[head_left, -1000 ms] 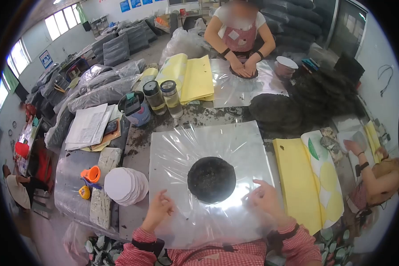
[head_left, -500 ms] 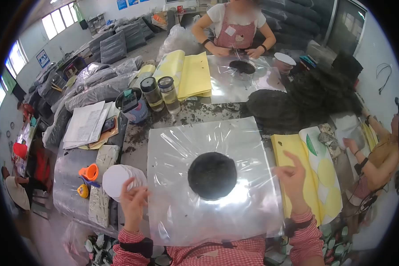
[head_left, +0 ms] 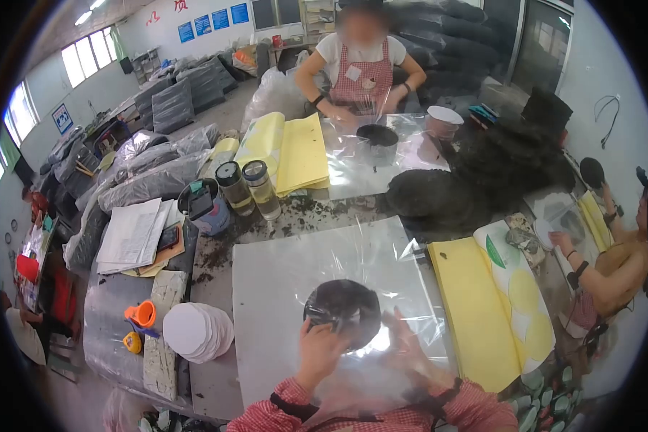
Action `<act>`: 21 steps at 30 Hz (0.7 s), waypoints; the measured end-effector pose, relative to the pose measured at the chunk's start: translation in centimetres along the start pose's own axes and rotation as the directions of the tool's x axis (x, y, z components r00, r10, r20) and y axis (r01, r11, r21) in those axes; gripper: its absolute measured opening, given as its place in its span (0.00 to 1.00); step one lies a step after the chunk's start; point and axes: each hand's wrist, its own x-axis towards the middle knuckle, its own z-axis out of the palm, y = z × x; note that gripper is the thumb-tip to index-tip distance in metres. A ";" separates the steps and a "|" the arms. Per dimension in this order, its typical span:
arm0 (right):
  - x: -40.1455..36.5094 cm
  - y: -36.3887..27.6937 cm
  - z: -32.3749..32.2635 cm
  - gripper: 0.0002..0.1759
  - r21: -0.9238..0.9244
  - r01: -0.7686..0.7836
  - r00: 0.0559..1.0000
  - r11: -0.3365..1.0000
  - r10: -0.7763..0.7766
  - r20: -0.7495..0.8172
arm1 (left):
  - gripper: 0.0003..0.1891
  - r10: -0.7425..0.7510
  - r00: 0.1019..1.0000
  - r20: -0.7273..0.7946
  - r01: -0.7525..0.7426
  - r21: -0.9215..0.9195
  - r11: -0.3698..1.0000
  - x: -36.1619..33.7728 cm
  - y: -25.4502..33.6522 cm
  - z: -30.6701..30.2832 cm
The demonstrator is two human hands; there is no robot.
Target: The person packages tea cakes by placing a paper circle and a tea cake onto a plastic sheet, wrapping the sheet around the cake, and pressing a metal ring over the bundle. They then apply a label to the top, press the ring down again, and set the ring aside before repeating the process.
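Note:
A round black disc point(head_left: 342, 306) of matted material lies on a large pale sheet point(head_left: 266, 288) in front of me. Clear plastic film point(head_left: 367, 385) is gathered toward my body and overlaps my hands. At the disc's lower left edge, my left hand point(head_left: 320, 356) has its fingers curled onto the rim. My right hand point(head_left: 410, 353) is beside the disc's right edge, fingers extended and a little blurred.
White round discs point(head_left: 191, 331) are stacked at left, near an orange cup point(head_left: 142, 314). Yellow paper point(head_left: 471, 295) lies at right. Beyond are black discs point(head_left: 439, 198), two bottles point(head_left: 261, 191) and a co-worker point(head_left: 363, 68); another person point(head_left: 608, 259) works at right.
Both hands have come inward from the sheet's sides to the black disc. The clear film has been drawn back toward me. My view has tilted up slightly.

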 end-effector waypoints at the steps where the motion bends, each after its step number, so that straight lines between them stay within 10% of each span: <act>1: 1.9 -0.7 -0.6 0.60 -0.336 0.023 0.997 0.942 -0.045 -0.057 | 0.17 -0.174 0.985 -0.011 0.174 0.006 0.985 0.4 0.3 0.1; 4: 7.3 -7.9 4.2 0.50 0.143 0.182 0.903 0.973 -0.108 -0.416 | 0.14 -0.354 0.929 -0.109 0.355 -0.005 0.935 0.6 0.8 0.5; 6: 8.7 -9.6 6.7 0.38 -0.457 0.261 0.904 0.850 -0.382 -0.193 | 0.23 -0.511 0.854 -0.103 0.503 -0.095 0.859 0.5 0.5 0.4; 10: 9.7 -6.7 6.9 0.27 -0.671 0.413 0.816 0.616 -0.577 -0.027 | 0.38 -0.466 0.816 -0.342 0.341 -0.367 0.865 1.1 -1.7 -2.3; 11: 9.2 -6.9 7.2 0.23 -0.664 0.386 0.858 0.640 -0.513 0.004 | 0.40 -0.504 0.838 -0.210 0.253 -0.669 0.699 1.7 -2.1 -2.4; 14: 8.3 -8.2 6.9 0.18 -0.643 0.394 0.884 0.657 -0.461 0.071 | 0.39 -0.376 0.926 -0.022 0.272 -0.652 0.708 2.5 -1.5 -1.9; 17: 10.9 -6.1 5.6 0.18 0.076 0.062 0.820 0.995 -0.007 -0.572 | 0.18 -0.189 0.964 -0.187 0.142 -0.241 0.960 2.9 -1.0 0.0; 20: 14.5 -7.9 5.9 0.18 -0.052 0.127 0.939 0.991 -0.137 -0.315 | 0.21 -0.329 0.932 -0.150 0.311 -0.132 0.941 2.8 -0.1 0.4; 21: 13.4 -10.2 6.4 0.16 -0.148 0.025 0.998 0.989 -0.033 -0.048 | 0.28 -0.588 0.808 -0.023 0.566 -0.245 0.787 3.0 0.6 0.2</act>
